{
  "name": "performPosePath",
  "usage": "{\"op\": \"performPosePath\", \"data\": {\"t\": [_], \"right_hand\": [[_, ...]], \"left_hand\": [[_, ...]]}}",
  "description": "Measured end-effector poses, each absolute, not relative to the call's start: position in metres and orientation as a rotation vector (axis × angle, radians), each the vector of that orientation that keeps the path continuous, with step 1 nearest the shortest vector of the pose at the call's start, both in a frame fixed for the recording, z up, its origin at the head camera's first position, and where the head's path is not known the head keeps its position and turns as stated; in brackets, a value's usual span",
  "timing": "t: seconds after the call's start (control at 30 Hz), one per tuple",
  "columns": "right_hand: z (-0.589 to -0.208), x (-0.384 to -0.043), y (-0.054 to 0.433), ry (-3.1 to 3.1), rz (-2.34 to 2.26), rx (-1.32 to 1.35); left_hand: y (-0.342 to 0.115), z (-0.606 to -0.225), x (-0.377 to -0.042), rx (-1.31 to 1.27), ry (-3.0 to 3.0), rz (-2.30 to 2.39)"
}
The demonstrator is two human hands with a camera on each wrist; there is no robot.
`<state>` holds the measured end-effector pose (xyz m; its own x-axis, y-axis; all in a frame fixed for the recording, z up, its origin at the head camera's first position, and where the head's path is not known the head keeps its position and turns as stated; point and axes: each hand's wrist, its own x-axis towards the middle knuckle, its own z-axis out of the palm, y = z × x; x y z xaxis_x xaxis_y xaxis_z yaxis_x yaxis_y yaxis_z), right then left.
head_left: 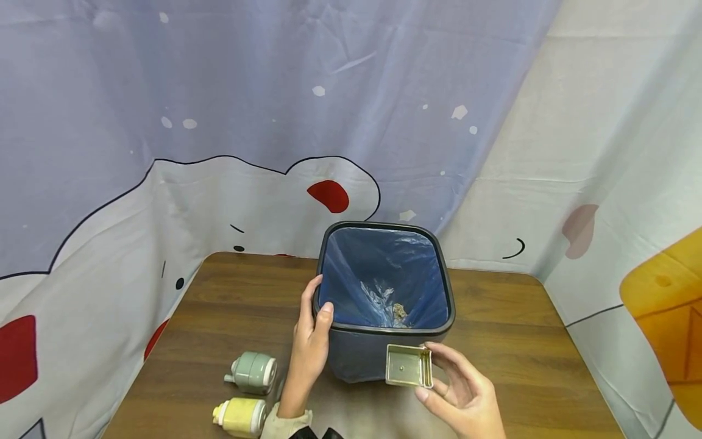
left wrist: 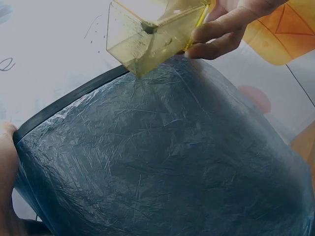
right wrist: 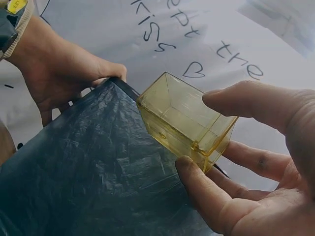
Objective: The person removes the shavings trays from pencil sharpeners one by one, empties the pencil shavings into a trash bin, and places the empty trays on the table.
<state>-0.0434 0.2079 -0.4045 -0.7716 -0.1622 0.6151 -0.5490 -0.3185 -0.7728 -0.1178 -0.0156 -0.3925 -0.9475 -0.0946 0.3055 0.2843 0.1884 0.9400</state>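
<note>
Yellow tray point(head_left: 409, 366) pinched in right hand point(head_left: 466, 396).

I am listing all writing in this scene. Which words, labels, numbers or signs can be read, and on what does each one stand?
"kiss", on the white backdrop cloth.
"the", same cloth.
A drawn heart sign, same cloth, between the two.
Letters like "ept", cut off by the top edge: not fully readable.
Yellow tag at the left hand's wrist: too small to read.
Yellow tray, bin, both sharpeners: no text.

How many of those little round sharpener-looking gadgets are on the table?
2: a green sharpener left of the left hand, and a yellow sharpener just in front of it. The bin may hide more.
</note>
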Motion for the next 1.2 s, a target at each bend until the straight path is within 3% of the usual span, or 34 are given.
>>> {"op": "performPosePath", "data": {"t": [0.57,0.87,1.2], "right_hand": [[-0.426,-0.046,0.208,-1.662,2.251,0.871],[-0.437,-0.046,0.208,-1.732,2.271,0.827],[-0.452,-0.047,0.209,-1.876,2.322,0.747]], "left_hand": [[-0.016,-0.391,-0.117,-0.183,-2.181,-1.824],[-0.020,-0.425,-0.132,-0.197,-2.190,-1.807],[-0.020,-0.428,-0.134,-0.217,-2.174,-1.800]]}}
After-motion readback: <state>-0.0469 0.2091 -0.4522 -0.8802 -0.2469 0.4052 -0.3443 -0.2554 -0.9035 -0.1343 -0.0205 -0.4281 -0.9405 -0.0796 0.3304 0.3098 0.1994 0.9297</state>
